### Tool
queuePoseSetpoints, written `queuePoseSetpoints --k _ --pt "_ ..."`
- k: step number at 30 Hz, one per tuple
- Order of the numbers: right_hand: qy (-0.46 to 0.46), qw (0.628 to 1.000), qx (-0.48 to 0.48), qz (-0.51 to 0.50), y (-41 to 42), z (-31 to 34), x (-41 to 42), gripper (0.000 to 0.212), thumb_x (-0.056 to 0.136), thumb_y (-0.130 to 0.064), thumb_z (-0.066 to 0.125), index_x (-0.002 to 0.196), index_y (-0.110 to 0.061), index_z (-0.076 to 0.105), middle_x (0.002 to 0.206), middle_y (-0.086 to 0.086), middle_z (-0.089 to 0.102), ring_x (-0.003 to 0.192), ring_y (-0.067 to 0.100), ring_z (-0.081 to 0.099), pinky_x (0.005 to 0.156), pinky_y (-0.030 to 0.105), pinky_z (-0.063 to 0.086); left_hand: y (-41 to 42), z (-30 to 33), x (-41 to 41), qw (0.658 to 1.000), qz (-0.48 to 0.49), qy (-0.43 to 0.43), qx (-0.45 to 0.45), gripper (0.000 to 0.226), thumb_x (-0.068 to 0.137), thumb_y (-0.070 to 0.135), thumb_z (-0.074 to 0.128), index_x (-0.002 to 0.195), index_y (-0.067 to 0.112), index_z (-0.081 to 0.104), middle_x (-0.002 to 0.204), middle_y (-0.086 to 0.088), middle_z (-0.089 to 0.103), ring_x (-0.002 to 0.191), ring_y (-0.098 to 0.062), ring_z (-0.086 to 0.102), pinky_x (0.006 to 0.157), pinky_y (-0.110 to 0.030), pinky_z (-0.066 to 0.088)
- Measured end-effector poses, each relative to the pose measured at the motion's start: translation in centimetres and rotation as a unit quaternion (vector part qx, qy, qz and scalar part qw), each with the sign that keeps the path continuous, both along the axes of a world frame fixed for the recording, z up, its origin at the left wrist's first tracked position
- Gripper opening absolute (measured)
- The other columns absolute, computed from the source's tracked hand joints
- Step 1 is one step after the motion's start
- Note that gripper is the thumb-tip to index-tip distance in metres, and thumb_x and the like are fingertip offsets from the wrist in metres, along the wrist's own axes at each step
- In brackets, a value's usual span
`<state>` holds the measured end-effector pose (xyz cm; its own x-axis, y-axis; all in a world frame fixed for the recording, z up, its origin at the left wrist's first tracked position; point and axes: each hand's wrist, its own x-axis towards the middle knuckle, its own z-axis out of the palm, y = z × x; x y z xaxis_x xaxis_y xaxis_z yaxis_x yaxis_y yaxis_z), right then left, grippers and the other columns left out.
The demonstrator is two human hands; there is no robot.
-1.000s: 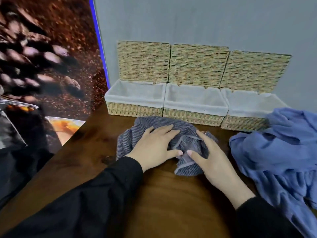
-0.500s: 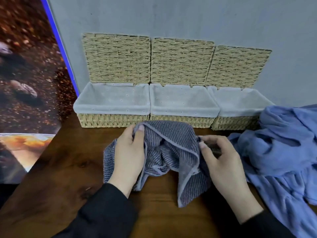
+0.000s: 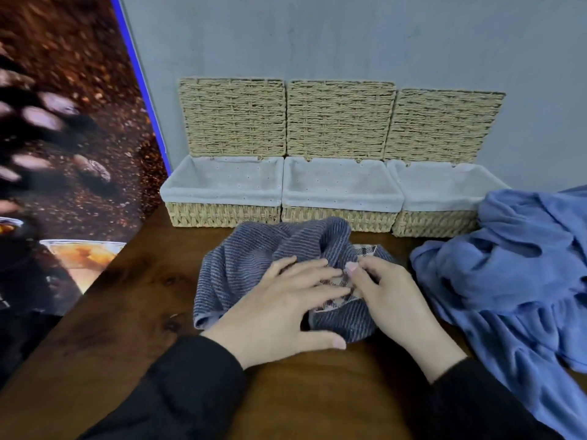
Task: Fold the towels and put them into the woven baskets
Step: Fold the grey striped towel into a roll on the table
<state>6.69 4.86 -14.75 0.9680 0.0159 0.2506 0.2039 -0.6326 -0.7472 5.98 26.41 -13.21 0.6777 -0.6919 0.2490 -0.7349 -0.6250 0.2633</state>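
I see the striped grey towel (image 3: 263,268) lying crumpled on the wooden table (image 3: 127,328), just in front of the middle basket (image 3: 340,214), and I judge that the folding step is in hand, not yet the putting away. The left hand (image 3: 279,309) lies flat on the towel with its fingers straight and spread, pressing the cloth down and gripping nothing. The right hand (image 3: 387,296) is just to the right of it, at the towel's right part, where a checked patch of the cloth shows; its fingers are bent at that place, and it seems to pinch the cloth, but I cannot tell this for sure. So the towel is under both hands, mostly to the left of the grip. The next move, I think, needs a clean edge found and laid over. The blue towel (image 3: 514,265) waits in a heap to the right of the grey one, and all three baskets behind it have nothing inside.
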Motion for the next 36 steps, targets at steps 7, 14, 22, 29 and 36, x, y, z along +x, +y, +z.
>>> queuePoseSetpoints --k 7,14,22,29,36 --pt "0.077 0.979 -0.095 0.164 -3.4 0.1 -1.3 0.057 0.079 -0.079 0.053 0.121 -0.041 0.062 0.126 -0.027 0.055 0.122 -0.005 0.050 0.109 0.029 0.039 -1.0 -2.9 -0.3 0.992 0.099 -0.069 0.037 0.034 0.101 0.053 0.046 0.121 0.033 0.066 0.145 0.016 0.052 0.149 -0.006 0.024 0.123 -0.032 -0.003" --pt "-0.048 0.977 -0.183 0.095 -4.0 0.0 -1.7 0.021 0.091 -0.043 0.069 0.105 -0.029 0.062 0.109 -0.016 0.056 0.108 0.013 0.052 0.101 0.044 0.040 -1.4 0.5 -2.8 0.944 0.210 0.053 -0.250 0.027 0.107 0.039 0.036 0.085 0.029 0.048 0.084 0.007 0.055 0.085 -0.015 0.053 0.081 -0.039 0.038" --pt "-0.113 0.993 -0.017 -0.014 -3.9 2.6 -4.2 0.020 0.095 -0.018 0.062 0.107 -0.033 0.058 0.085 -0.010 0.065 0.064 0.008 0.057 0.057 0.030 0.047 0.2 5.9 -5.1 0.930 0.264 0.056 -0.249 0.043 0.095 0.054 0.057 0.117 0.018 0.061 0.096 0.005 0.072 0.088 -0.008 0.066 0.076 -0.031 0.052" --pt "-0.086 0.979 -0.149 -0.108 -5.1 4.9 -5.8 0.021 0.093 -0.022 0.064 0.112 -0.024 0.070 0.102 0.003 0.072 0.096 0.029 0.066 0.071 0.039 0.054 1.8 9.3 -6.7 0.923 0.289 0.016 -0.255 0.039 0.099 0.053 0.053 0.101 0.014 0.055 0.061 -0.005 0.051 0.049 -0.011 0.044 0.050 -0.026 0.033" --pt "-0.156 0.969 -0.129 -0.143 -6.1 11.2 -6.9 0.018 0.096 -0.016 0.055 0.105 -0.017 0.071 0.076 0.006 0.066 0.071 0.030 0.059 0.059 0.043 0.054 4.6 12.0 -6.9 0.897 0.307 -0.038 -0.316 0.024 0.100 0.046 0.055 0.107 0.025 0.064 0.096 0.010 0.070 0.093 -0.011 0.066 0.081 -0.034 0.051"
